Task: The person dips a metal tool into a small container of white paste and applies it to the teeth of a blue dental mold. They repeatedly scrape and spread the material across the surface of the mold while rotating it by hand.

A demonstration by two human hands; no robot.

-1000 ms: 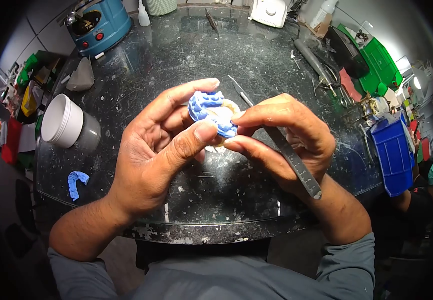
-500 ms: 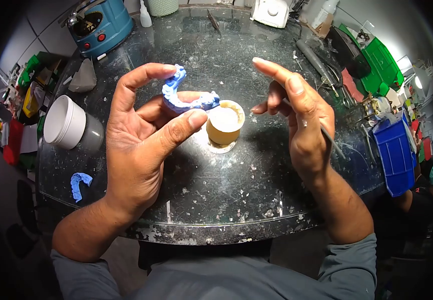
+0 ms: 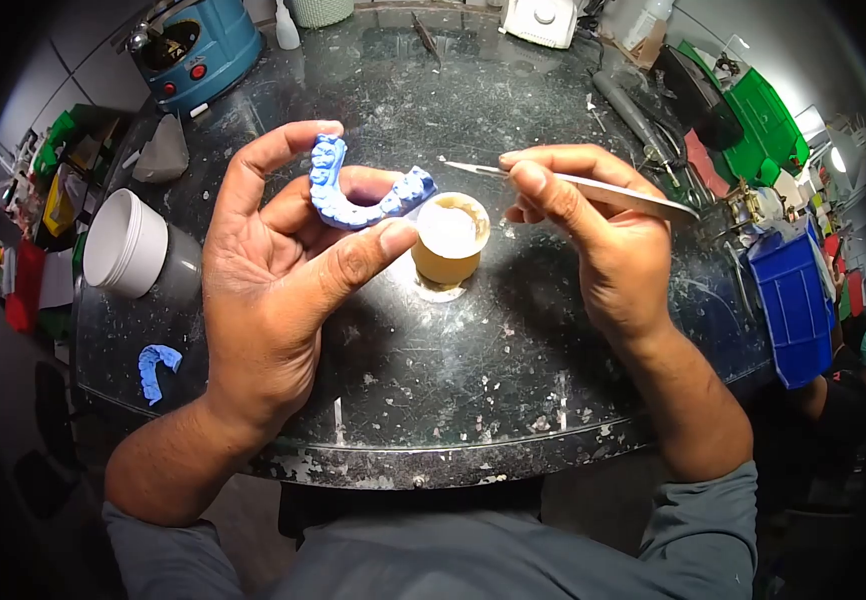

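Note:
My left hand [image 3: 278,270] grips a blue U-shaped dental model [image 3: 358,214] by its two ends, and tooth shapes face up at me. In my right hand [image 3: 598,225] a slim metal tool [image 3: 618,190] is pinched, its thin tip pointing left toward the model without touching it. Between my hands stands a small yellowish cup [image 3: 447,268] with whitish material inside, partly behind the model's right end. A second blue dental piece [image 3: 157,372] lies on the dark table [image 3: 423,400] at the left.
An open white tub [image 3: 126,243] rests on its side at the left, below a grey lump [image 3: 163,150]. A blue machine [image 3: 198,55] stands at the back left. A grey handpiece [image 3: 633,115] and a blue bin [image 3: 791,310] are at the right.
The model has tilted so its tooth shapes show more. My right hand has closed its fingers around the metal tool, which has swung round to point left.

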